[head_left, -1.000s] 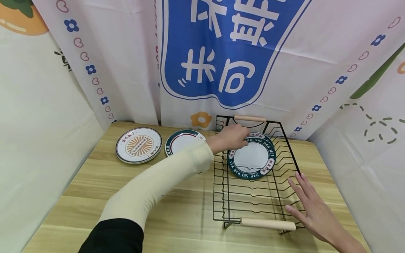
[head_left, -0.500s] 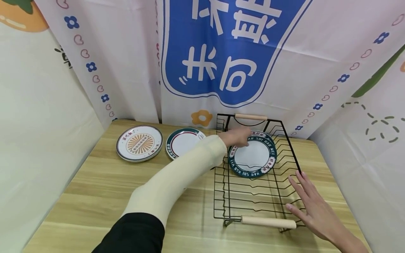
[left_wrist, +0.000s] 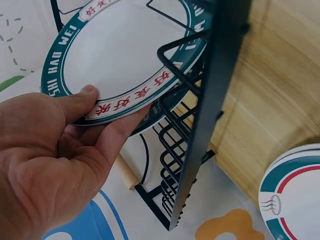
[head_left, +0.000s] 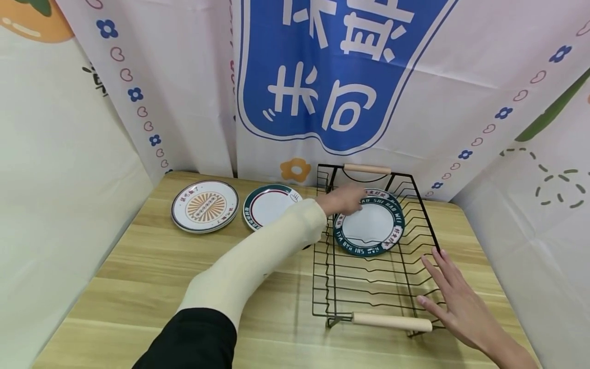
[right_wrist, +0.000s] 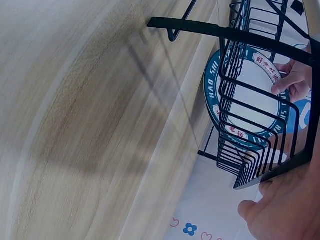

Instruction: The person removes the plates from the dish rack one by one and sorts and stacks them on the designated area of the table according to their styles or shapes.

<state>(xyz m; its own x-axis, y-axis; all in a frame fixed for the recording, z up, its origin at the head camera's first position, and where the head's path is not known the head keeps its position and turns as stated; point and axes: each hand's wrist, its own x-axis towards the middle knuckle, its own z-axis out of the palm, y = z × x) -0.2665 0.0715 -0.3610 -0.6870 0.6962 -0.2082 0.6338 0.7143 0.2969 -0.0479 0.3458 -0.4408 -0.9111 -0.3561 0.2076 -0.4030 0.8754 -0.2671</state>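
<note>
A white plate with a dark green lettered rim (head_left: 369, 225) stands tilted among the wires in the far half of a black wire dish rack (head_left: 373, 294). My left hand (head_left: 343, 199) pinches its upper left edge. In the left wrist view the thumb (left_wrist: 82, 100) lies on the plate's face and the fingers are behind it. Another green rim (left_wrist: 155, 117) shows just behind that plate. At the rack's right side, my right hand (head_left: 461, 305) has its fingers spread and straight, fingertips right at the side rail.
Left of the rack, another green-rimmed plate (head_left: 267, 205) lies partly behind the left sleeve (head_left: 258, 256). Farther left is a small stack of plates with an orange sunburst (head_left: 205, 206). The rack has wooden handles (head_left: 392, 322) front and back. A printed cloth (head_left: 272, 128) hangs behind the wooden table (head_left: 138, 297).
The left forearm has swung to the right and the left hand has shifted slightly right along the plate's edge. The plate and the right hand stay about where they were.
</note>
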